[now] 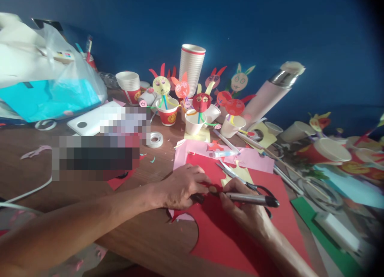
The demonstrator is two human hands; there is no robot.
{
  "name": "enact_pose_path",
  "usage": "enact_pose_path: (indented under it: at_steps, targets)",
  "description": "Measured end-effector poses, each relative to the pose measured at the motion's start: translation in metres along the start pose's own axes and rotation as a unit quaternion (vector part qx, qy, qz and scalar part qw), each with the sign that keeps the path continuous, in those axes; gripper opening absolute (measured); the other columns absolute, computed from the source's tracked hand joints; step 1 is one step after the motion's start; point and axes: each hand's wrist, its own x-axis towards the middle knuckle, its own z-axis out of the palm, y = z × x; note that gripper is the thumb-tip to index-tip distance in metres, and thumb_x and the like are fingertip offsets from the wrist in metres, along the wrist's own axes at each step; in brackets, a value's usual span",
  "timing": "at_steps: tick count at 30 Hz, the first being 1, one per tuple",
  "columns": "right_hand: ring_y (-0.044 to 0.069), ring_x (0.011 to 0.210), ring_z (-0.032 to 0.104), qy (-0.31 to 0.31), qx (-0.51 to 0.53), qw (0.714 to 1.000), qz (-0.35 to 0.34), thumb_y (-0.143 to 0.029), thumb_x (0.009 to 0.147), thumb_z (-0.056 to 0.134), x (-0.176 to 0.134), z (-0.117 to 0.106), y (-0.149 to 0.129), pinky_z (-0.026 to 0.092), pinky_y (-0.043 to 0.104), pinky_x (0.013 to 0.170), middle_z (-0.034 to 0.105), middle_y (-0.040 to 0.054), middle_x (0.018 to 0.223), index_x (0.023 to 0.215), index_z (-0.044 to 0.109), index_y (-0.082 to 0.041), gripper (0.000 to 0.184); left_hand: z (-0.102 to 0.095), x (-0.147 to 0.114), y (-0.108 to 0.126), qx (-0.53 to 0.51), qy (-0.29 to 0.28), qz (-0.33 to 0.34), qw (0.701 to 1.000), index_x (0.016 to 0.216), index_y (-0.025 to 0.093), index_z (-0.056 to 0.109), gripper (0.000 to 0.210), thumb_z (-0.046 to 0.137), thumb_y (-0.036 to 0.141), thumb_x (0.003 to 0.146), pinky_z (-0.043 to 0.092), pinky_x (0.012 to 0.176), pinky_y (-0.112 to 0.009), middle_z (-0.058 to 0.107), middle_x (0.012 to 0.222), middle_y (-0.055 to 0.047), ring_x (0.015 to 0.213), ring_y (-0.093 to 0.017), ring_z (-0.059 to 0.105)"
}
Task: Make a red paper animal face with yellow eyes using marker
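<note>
Clearly, in the head view, the right hand point(247, 214) grips a pen point(247, 198) over red paper point(216, 245); it looks light, stiff and smooth, best pinched near the tip. The left hand point(185, 185) curls beside it; whether it pinches anything, I cannot tell.

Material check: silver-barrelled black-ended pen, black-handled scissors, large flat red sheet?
Silver-barrelled black-ended pen: probably smooth plastic, satin sheen; painted metal possible.
Black-handled scissors: metal blades, judging by their grey shine; handles likely plastic, smooth.
Large flat red sheet: matte paper or thin card; no gloss, curved cut edge.
</note>
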Motion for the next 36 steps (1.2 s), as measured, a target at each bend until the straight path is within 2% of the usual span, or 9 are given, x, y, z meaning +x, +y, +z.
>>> enact_pose_path:
  at_steps: [5, 10, 13, 17, 22, 26, 31, 36]
  targets:
    - [0.013, 0.05, 0.048, -0.007, 0.008, 1.0, 0.007, -0.027, 0.085, 0.051, -0.0005, 0.0005, 0.0012, 0.04, 0.024, 0.05, 0.053, -0.0047, 0.057, 0.073, 0.048, -0.023, 0.013, 0.0, -0.0007, -0.0003, 0.005, -0.002, 0.005, 1.0, 0.106, 0.018, 0.065, 0.029, 0.06, 0.013, 0.078, 0.042, 0.085, -0.038, 0.064, 0.116, -0.006, 0.101, -0.024, 0.051]
    - [0.012, 0.049, 0.046, 0.029, 0.063, 0.996, 0.056, -0.027, 0.084, 0.051, -0.0017, 0.0024, -0.0054, 0.038, 0.023, 0.048, 0.051, -0.0058, 0.056, 0.073, 0.049, -0.023, 0.011, -0.0009, 0.0001, 0.0019, 0.034, -0.024, 0.006, 0.999, 0.107, 0.018, 0.064, 0.033, 0.065, 0.012, 0.074, 0.042, 0.088, -0.038, 0.063, 0.116, -0.005, 0.103, -0.024, 0.05]
    - [0.011, 0.048, 0.046, 0.045, 0.075, 0.995, 0.05, -0.026, 0.083, 0.053, -0.001, 0.0031, -0.0056, 0.036, 0.022, 0.045, 0.05, -0.0061, 0.057, 0.073, 0.049, -0.023, 0.011, -0.0013, 0.0005, 0.0027, 0.043, -0.027, 0.008, 0.999, 0.109, 0.017, 0.063, 0.037, 0.065, 0.011, 0.073, 0.042, 0.087, -0.038, 0.063, 0.115, -0.005, 0.103, -0.024, 0.05]
    - [0.012, 0.05, 0.049, 0.03, 0.072, 0.996, 0.034, -0.027, 0.085, 0.053, 0.0002, 0.0061, -0.0028, 0.04, 0.023, 0.05, 0.052, -0.0054, 0.058, 0.075, 0.05, -0.023, 0.011, 0.0005, 0.0003, 0.0026, 0.041, -0.018, 0.011, 0.999, 0.112, 0.017, 0.063, 0.037, 0.064, 0.011, 0.076, 0.041, 0.084, -0.038, 0.063, 0.114, -0.004, 0.103, -0.025, 0.049]
    - [0.013, 0.051, 0.049, 0.018, 0.048, 0.998, 0.029, -0.028, 0.084, 0.053, 0.0011, 0.0069, -0.0005, 0.04, 0.024, 0.051, 0.054, -0.0041, 0.058, 0.074, 0.052, -0.022, 0.012, 0.0017, 0.0, 0.0021, 0.054, -0.021, 0.01, 0.998, 0.108, 0.019, 0.063, 0.033, 0.065, 0.012, 0.076, 0.041, 0.082, -0.039, 0.063, 0.112, -0.003, 0.101, -0.024, 0.05]
    - [0.012, 0.048, 0.046, 0.002, 0.055, 0.997, 0.047, -0.029, 0.082, 0.054, 0.0012, 0.0042, -0.0015, 0.036, 0.023, 0.047, 0.052, -0.005, 0.056, 0.072, 0.051, -0.022, 0.013, 0.0012, -0.0001, 0.002, 0.052, -0.026, 0.01, 0.998, 0.104, 0.019, 0.064, 0.032, 0.065, 0.011, 0.073, 0.041, 0.081, -0.039, 0.062, 0.115, -0.003, 0.102, -0.025, 0.05]
    - [0.012, 0.052, 0.045, 0.014, 0.082, 0.995, 0.063, -0.031, 0.085, 0.052, 0.0007, 0.005, -0.0051, 0.038, 0.024, 0.051, 0.049, -0.005, 0.057, 0.073, 0.05, -0.022, 0.016, -0.0002, 0.0003, 0.0022, 0.04, -0.024, 0.009, 0.999, 0.108, 0.019, 0.064, 0.035, 0.063, 0.01, 0.074, 0.04, 0.083, -0.038, 0.063, 0.114, -0.005, 0.103, -0.026, 0.05]
    - [0.012, 0.051, 0.044, -0.002, 0.083, 0.994, 0.068, -0.029, 0.085, 0.052, 0.0003, 0.0069, -0.0042, 0.038, 0.024, 0.051, 0.049, -0.0053, 0.057, 0.073, 0.049, -0.022, 0.014, -0.0034, 0.0003, 0.0016, 0.024, -0.023, 0.002, 0.999, 0.11, 0.019, 0.063, 0.036, 0.06, 0.01, 0.076, 0.04, 0.084, -0.038, 0.064, 0.116, -0.005, 0.102, -0.025, 0.051]
